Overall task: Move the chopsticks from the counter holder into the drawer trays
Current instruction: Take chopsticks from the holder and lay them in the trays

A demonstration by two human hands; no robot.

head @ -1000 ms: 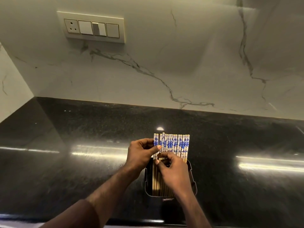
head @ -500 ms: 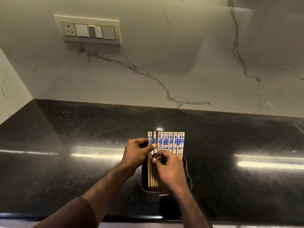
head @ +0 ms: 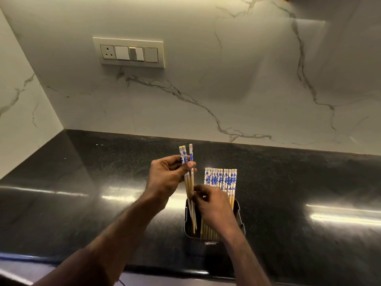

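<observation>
Black holder [head: 241, 213] w/ chopsticks [head: 220, 178]; left hand [head: 165, 176] grips three.

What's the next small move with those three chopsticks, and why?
Probably lift the left hand straight up: it grips three chopsticks whose tips are inside the holder, while the right hand steadies the rest.

One head-worn view here, looking forward and down at the dark surface [head: 82, 193], close over both forearms, with the marble wall [head: 226, 79] filling the upper half.
</observation>
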